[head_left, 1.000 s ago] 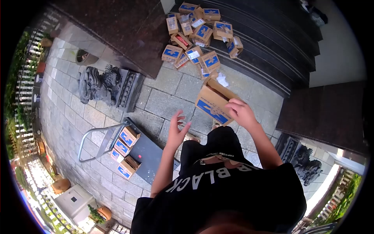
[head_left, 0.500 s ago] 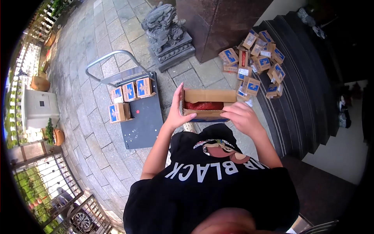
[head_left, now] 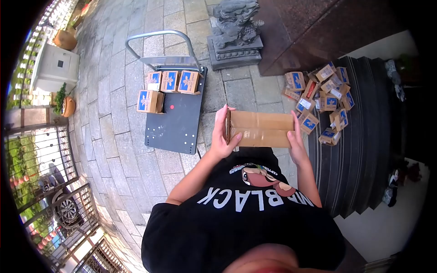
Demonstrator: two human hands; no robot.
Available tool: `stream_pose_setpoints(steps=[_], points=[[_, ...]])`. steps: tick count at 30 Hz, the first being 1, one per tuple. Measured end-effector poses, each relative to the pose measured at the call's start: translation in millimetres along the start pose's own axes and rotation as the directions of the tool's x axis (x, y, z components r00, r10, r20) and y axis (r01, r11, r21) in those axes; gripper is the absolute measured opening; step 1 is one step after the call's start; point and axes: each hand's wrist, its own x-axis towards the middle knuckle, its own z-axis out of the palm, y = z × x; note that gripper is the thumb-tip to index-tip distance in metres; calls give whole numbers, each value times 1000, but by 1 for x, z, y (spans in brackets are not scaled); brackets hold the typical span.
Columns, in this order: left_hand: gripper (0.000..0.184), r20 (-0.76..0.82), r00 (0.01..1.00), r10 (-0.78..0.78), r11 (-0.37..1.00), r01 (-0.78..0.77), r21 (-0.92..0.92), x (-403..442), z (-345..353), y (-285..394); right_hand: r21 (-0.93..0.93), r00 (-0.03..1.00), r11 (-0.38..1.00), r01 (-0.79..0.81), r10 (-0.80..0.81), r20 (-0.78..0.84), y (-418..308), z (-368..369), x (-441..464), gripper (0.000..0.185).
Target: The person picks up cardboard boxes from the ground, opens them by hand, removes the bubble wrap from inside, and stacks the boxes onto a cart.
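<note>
A brown cardboard box (head_left: 261,129) is held in front of my body, its taped flaps folded flat over the top. My left hand (head_left: 222,136) grips its left end, thumb on the top face. On the opposite end, my right hand (head_left: 297,141) clasps the box, thumb pressed near the corner. What lies inside is hidden under the flaps. To the left, several blue-labelled cardboard boxes (head_left: 170,82) sit at the handle end of a grey platform trolley (head_left: 177,123).
A heap of blue-labelled boxes (head_left: 328,101) lies at right beside and on dark steps (head_left: 359,136). A carved stone statue (head_left: 235,34) stands beyond the trolley, near a dark stone pillar (head_left: 298,38). The trolley's metal handle (head_left: 159,32) rises at its far end.
The box's flaps, open before with red contents showing, are now closed. My right hand has moved from the front flap to the right end. The view has shifted.
</note>
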Motion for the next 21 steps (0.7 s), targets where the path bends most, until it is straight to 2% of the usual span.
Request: stream_pose_setpoints(steps=[1,2,4,7,9,12,13,15,17,21], points=[[87,-26,1000,-8,1000,9,16,7,-2,1,163,990,978,-131,121,69,3,-1,8,72],[84,-13,1000,5,996,-4,93,17,-5,2,187,980,968,-168,144,134,8,-3,20,63],[77,-11,1000,26,975,-23,222,30,-8,-1,239,967,945,-226,187,173,9,-3,45,63],[74,-43,998,48,946,-32,322,46,-4,-4,313,935,891,-328,257,245,3,-5,86,62],[70,-87,996,7,936,23,350,57,-2,-4,338,907,857,-389,291,305,-1,-6,111,62],[64,-71,988,-136,851,153,503,66,-2,3,297,848,823,-485,358,391,0,-6,141,62],[64,-93,985,-143,840,171,515,65,-3,5,265,827,823,-503,370,423,2,-5,151,62],[66,-23,982,-188,735,156,660,65,-7,10,219,794,824,-523,377,478,7,-2,171,61],[68,-74,980,-184,707,184,683,53,-11,3,65,758,872,-485,382,528,17,4,187,62],[63,-178,974,-139,637,225,737,28,-15,4,-110,655,883,-455,416,630,20,33,215,62]])
